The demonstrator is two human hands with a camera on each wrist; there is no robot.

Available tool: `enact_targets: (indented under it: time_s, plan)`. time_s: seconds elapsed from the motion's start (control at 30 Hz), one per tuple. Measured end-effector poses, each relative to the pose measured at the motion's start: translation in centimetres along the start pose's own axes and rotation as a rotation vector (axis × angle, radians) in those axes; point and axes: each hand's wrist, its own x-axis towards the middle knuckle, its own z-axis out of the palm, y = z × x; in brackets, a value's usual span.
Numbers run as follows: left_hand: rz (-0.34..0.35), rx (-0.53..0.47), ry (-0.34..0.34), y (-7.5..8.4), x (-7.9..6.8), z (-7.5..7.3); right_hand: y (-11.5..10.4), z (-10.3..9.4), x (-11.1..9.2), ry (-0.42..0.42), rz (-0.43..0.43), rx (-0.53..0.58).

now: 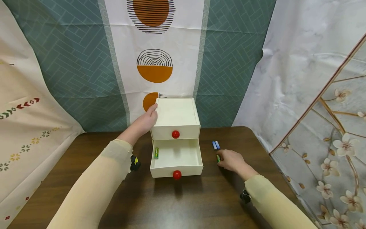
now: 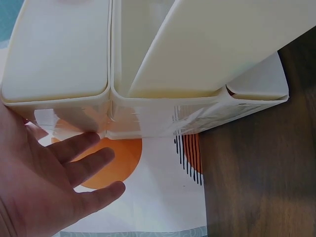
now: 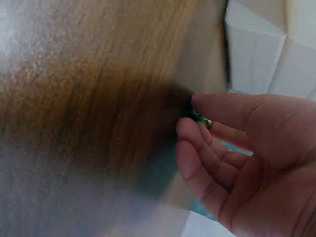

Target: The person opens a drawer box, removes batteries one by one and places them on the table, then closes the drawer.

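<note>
A small white two-drawer cabinet (image 1: 177, 111) stands on the table, its lower drawer (image 1: 180, 157) pulled out and its upper one closed; each drawer has a red round knob. One green battery (image 1: 156, 153) lies at the left inside the lower drawer. My left hand (image 1: 147, 121) rests against the cabinet's upper left side, and the left wrist view shows its fingers (image 2: 94, 165) extended. To the right of the cabinet, my right hand (image 1: 232, 160) pinches another green battery (image 1: 218, 158) between thumb and fingertips, low at the table. Fingers hide most of that battery in the right wrist view.
Two blue batteries (image 1: 215, 145) lie side by side just beyond my right hand. The brown wooden table (image 1: 171, 203) ends at a patterned cloth (image 1: 228, 63) behind the cabinet. Other cloths hang on the left and right.
</note>
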Motion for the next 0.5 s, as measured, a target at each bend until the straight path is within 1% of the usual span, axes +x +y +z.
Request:
enact_targets:
  time_s: [0.07, 0.17, 0.23, 0.27, 0.33, 0.37, 0.43, 0.5]
  plan:
    - [0.001, 0.005, 0.003, 0.0, 0.0, 0.0, 0.6, 0.6, 0.6, 0.0, 0.031, -0.001]
    - [0.0, 0.005, 0.004, 0.0, 0.0, 0.0, 2.6, 2.5, 1.7, 0.044, 0.018, -0.022]
    - [0.0, 0.007, 0.004, 0.0, 0.1, 0.1, 3.2, 2.9, 2.0, 0.043, 0.025, -0.016]
    - [0.0, 0.004, 0.004, 0.0, 0.1, 0.1, 3.2, 3.0, 2.0, 0.041, 0.027, -0.014]
    - [0.002, 0.004, 0.003, 0.0, 0.1, 0.1, 2.4, 2.3, 1.6, 0.013, 0.042, 0.014]
    - [0.003, 0.005, 0.004, 0.0, 0.1, 0.1, 2.1, 2.1, 1.4, 0.011, 0.048, 0.016]
    - [0.004, 0.004, 0.006, 0.0, 0.0, 0.1, 2.4, 2.3, 1.4, 0.022, 0.034, 0.002]
    - [0.002, 0.004, 0.007, 0.1, -0.1, 0.1, 1.7, 1.9, 1.0, 0.026, 0.028, -0.01]
